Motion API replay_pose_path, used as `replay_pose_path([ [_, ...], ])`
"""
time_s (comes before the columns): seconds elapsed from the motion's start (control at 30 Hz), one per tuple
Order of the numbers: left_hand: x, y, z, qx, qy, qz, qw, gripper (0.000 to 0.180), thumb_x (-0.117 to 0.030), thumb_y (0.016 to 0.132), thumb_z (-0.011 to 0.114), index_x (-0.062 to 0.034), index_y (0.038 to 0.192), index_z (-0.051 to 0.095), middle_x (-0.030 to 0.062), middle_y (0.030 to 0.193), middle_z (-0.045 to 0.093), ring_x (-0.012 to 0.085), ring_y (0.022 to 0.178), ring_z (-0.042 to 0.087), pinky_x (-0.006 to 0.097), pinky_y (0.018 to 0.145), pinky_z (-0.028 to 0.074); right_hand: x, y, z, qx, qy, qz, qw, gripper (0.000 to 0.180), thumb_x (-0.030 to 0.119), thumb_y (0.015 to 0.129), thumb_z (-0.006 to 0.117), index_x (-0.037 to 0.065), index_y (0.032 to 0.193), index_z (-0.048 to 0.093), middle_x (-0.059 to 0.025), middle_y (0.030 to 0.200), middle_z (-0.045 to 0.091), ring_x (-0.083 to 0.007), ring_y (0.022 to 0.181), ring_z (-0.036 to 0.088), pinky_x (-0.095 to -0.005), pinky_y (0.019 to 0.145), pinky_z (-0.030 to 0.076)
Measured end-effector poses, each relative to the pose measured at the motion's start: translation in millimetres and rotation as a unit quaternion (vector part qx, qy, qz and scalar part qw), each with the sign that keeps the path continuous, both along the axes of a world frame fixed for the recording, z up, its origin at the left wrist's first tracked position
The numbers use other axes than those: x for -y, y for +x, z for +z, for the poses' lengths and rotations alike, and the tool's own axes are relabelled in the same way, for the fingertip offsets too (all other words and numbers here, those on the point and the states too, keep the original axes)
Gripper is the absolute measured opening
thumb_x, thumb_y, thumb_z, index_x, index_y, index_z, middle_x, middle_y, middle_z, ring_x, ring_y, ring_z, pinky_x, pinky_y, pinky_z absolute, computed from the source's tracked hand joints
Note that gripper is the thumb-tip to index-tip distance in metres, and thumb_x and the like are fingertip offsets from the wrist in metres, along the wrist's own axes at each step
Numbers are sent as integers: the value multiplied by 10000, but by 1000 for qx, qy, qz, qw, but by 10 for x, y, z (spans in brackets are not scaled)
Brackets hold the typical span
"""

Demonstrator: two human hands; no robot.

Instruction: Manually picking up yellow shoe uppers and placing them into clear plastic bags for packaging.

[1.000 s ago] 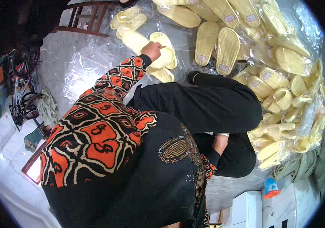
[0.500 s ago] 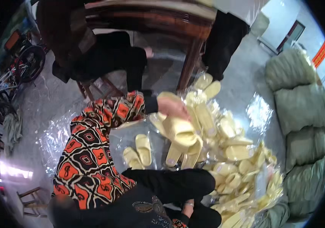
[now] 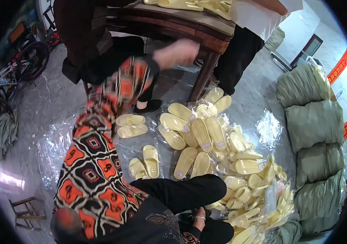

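Head view: holding the left hand point(image 3: 177, 53), blurred, out near the wooden table point(image 3: 169, 21) and the right hand point(image 3: 199, 214) low by the knees point(image 3: 210, 188); cannot tell whether open or closed. On the floor point(image 3: 244, 107), heaped yellow slippers point(image 3: 200, 134), mostly bagged.

The slippers point(image 3: 201, 134) look like matt, ridged plastic. The clear wrapping point(image 3: 269, 128) is thin, shiny, crinkly plastic. The worktop point(image 3: 169, 21) has smooth, shiny wood. The sleeve point(image 3: 90, 175) is matt cloth. The sacks point(image 3: 314, 122) look rough and wrinkly.
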State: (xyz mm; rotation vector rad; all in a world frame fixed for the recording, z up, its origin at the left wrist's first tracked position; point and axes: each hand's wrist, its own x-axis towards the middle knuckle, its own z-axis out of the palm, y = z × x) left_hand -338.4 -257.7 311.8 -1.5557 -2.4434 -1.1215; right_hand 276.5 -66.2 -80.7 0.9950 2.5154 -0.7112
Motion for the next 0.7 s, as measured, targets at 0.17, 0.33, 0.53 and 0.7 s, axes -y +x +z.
replay_pose_path([
  [0.17,1119,1348,-4093,541,-216,33,812,306,-319,818,486,-36,879,585,29,723,576,139,639,551,284,562,452,201,-45,308,77,-28,-17,996,241,167,793,468,37,981,545,-206,951,561,-366,922,516,-426,756,428],
  [0.33,1762,2998,-5587,436,-493,110,745,403,-376,759,527,-5,908,579,81,752,590,177,688,571,299,608,462,265,573,-155,-174,-221,-224,933,289,120,830,431,-12,1076,507,-159,1026,568,-299,970,526,-357,849,414],
  [0.53,1746,3510,-5680,509,-443,203,709,540,-443,688,575,33,943,573,142,787,607,222,747,595,317,664,474,209,258,395,-31,-75,-115,990,289,107,828,433,-11,1082,505,-152,1029,567,-286,964,527,-349,846,415],
  [0.7,1340,3367,-5401,521,-433,284,679,661,-500,628,615,64,971,567,193,815,621,260,795,615,332,710,484,240,304,378,-10,-75,-148,986,289,95,826,435,-11,1086,502,-146,1031,566,-275,959,529,-342,843,416],
])
